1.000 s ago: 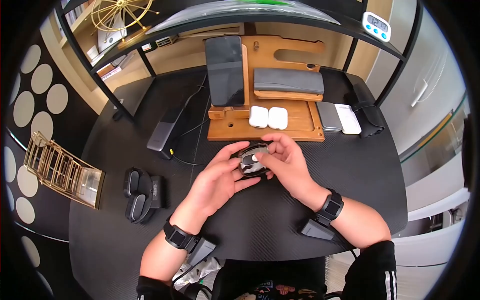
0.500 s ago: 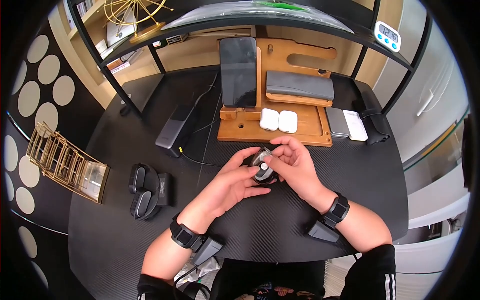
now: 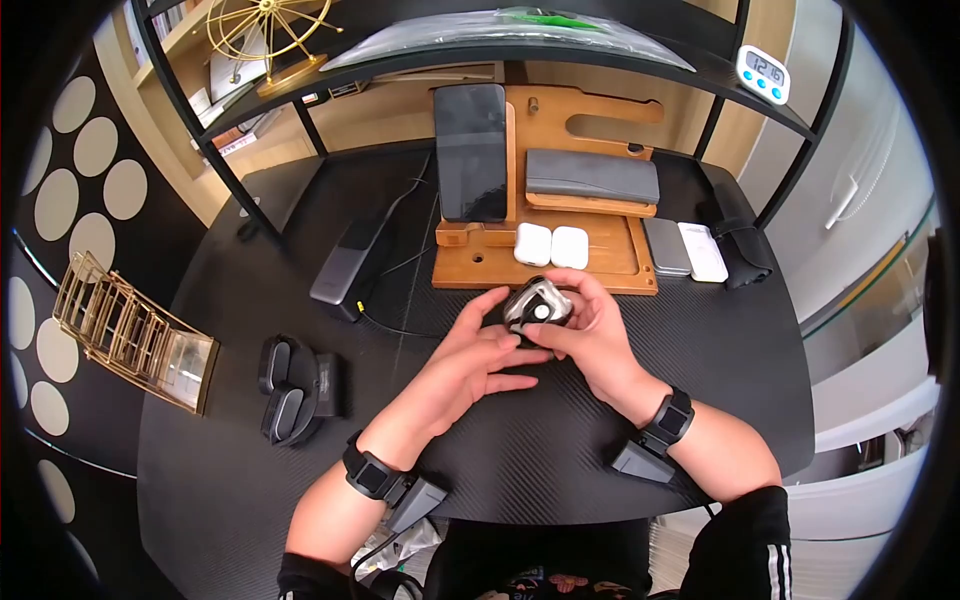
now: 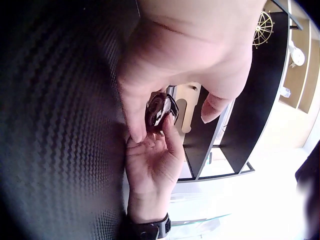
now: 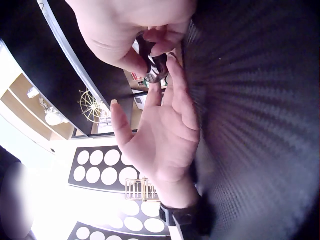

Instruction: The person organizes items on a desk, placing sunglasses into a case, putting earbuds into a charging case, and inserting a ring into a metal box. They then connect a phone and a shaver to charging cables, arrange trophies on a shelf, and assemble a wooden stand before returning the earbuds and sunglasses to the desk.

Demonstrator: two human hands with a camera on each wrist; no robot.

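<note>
A small rounded dark, glossy case [image 3: 538, 296] with see-through parts and a white round spot is held up above the black desk, between both hands. My right hand [image 3: 604, 345] pinches it, thumb on the near face and fingers behind. Beside it on the left is my left hand [image 3: 462, 372], its fingers extended. In the right wrist view the left fingertips touch the lower end of the case [image 5: 157, 66], while the left thumb stands apart. From the left wrist view, the right thumb lies against the case [image 4: 161, 111].
Behind the hands, a wooden stand [image 3: 455, 271] bears a phone [image 3: 470, 150], a grey oblong case [image 3: 592, 177] and two white earbud cases [image 3: 533, 244]. On the left are a grey power bank [image 3: 345, 272] with a cable and a black two-lobed device [image 3: 290, 390]. A shelf [image 3: 420, 52] overhangs the back.
The case has turned between the fingers and moved slightly up and right, toward the right palm. The left thumb, earlier over its edge, now lies lower beside it. The head view shifted slightly.
</note>
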